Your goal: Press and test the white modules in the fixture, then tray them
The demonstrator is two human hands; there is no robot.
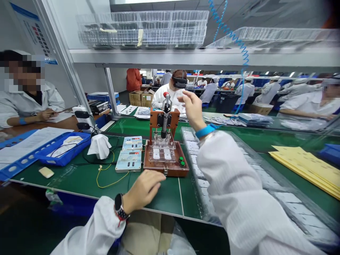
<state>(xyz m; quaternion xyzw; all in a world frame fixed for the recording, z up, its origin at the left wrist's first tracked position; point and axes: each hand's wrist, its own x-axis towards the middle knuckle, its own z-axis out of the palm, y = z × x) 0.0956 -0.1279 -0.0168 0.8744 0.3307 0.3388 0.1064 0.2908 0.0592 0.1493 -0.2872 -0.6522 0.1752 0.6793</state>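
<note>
A brown press fixture (pixel 167 166) stands on the green table (pixel 170 198). Its upright lever clamp (pixel 165 117) has a red knob (pixel 166 94) on top. Two small white pieces (pixel 162 153) lie under its clear plate, beside two green buttons (pixel 181 161). My left hand (pixel 146 189), with a dark watch, rests by the fixture's front edge, fingers loosely extended and holding nothing. My right hand (pixel 193 109), with a blue wristband, is raised to the right of the red knob, apart from it, its fingers spread and empty.
Two white meters (pixel 128 160) with red displays sit left of the fixture. Farther left are a white cloth (pixel 99 146) and a blue tray (pixel 62 159). A long clear tray (pixel 203 187) of white pieces and yellow sheets (pixel 308 168) lie right. A person (pixel 170 92) sits opposite.
</note>
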